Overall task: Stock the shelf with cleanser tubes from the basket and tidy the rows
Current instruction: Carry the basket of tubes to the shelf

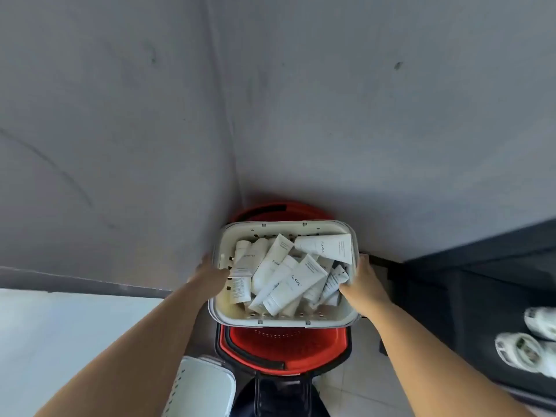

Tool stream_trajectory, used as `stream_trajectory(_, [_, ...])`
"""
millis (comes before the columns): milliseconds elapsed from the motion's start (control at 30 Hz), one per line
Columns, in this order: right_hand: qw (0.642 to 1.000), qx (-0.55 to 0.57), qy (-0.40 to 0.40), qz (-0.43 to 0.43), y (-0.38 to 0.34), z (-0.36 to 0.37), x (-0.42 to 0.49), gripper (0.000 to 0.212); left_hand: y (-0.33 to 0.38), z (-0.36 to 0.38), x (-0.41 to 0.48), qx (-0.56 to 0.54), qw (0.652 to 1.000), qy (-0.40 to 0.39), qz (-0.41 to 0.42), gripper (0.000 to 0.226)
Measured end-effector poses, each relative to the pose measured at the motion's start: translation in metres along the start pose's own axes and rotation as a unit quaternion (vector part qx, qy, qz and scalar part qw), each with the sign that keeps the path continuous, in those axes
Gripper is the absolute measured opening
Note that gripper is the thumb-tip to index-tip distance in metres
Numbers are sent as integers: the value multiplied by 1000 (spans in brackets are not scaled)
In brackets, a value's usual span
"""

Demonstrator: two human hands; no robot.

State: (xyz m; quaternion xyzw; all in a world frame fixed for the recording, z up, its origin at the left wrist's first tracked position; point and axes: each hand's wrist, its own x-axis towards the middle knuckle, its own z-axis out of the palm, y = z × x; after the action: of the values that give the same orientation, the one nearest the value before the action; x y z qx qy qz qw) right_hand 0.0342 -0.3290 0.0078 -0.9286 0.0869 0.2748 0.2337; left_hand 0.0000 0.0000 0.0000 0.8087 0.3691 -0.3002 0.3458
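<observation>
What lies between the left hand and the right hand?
The white basket, piled with cleanser tubes; the left hand and the right hand hold its two sides. The head view shows this.

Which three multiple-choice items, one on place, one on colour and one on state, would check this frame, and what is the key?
1. Where is the white basket in relation to the red basket?
A. Directly over it
B. Underneath it
C. Far off to its left

2. What colour are the cleanser tubes in the white basket?
A. Red
B. White
C. Black

3. What are the left hand and the right hand doing?
A. Both hang free
B. Both lift one tube
C. Each grips one side of the white basket

Key:
1. A, because the red basket shows beyond and below the white basket's rim.
2. B, because every tube in the pile is white with dark print.
3. C, because the fingers of each hand curl over the rim on opposite sides.
</observation>
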Motion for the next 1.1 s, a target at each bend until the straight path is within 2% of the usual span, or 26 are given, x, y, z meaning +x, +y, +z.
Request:
stream_trajectory(67, [999, 26, 1, 27, 3, 9, 3, 83, -1, 5, 5, 1, 1000, -6, -17, 67])
stream_trajectory(167, [999, 15, 15, 46, 4, 22, 1, 90, -3, 16, 7, -3, 998, -43, -45, 36])
stream_trajectory(333, [996, 30, 47, 70, 0, 28, -3, 84, 0, 18, 12, -9, 998, 32, -47, 55])
stream_trajectory(467, [994, 40, 74, 72, -5, 26, -5, 76, 6, 27, 14, -12, 999, 36, -37, 72])
stream_trajectory(633, [988, 66, 130, 45, -8, 23, -10, 60, 2, 31, 16, -46, 997, 3, -59, 77])
stream_trajectory(733, [981, 105, 159, 46, -10, 19, -11, 61, -2, 20, 14, -63, 994, 77, -47, 64])
stream_trajectory(800, [977, 148, 147, 33, -16, 16, -13, 50, -1, 13, 9, -85, 989, 117, -15, 49])
stream_trajectory(867, [968, 225, 107, 37, -26, 14, -14, 28, 8, 8, 1, -133, 987, 92, 19, 22])
stream_trajectory(900, [955, 281, 86, 50, -31, 12, -14, 19, 13, 7, -3, -180, 982, 59, 24, 16])
stream_trajectory(1000, [911, 400, 33, 94, -41, 1, -12, 15, 32, 6, -14, -287, 957, -30, 24, 13])
stream_trajectory(1100, [902, 419, -25, 102, -48, -7, -18, 13, 51, 13, -29, -267, 961, -57, 39, 17])
